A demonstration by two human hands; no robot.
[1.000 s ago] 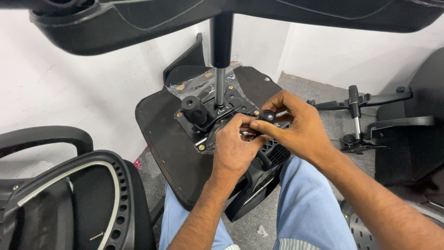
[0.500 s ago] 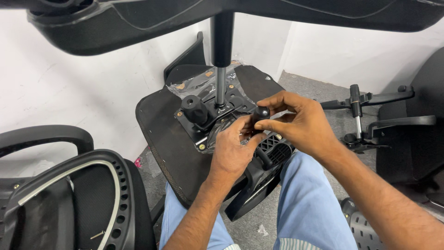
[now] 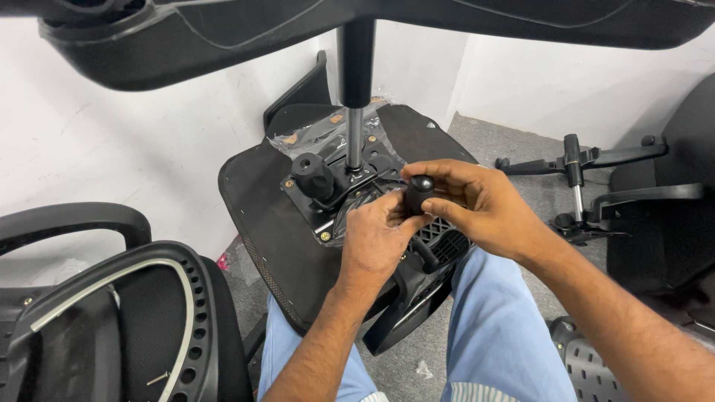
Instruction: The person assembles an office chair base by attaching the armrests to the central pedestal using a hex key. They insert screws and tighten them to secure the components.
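gripping a black lever knob, the right hand clamps it while the left hand pinches beneath, beside crinkled clear plastic wrap on the upturned seat.

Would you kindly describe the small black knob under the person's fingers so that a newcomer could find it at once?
Start at the upturned chair seat on the person's lap, with its metal mechanism plate. The knob sits at the plate's right edge, between the left hand and right hand. Unlike the larger round knob further left, nobody touches that one.
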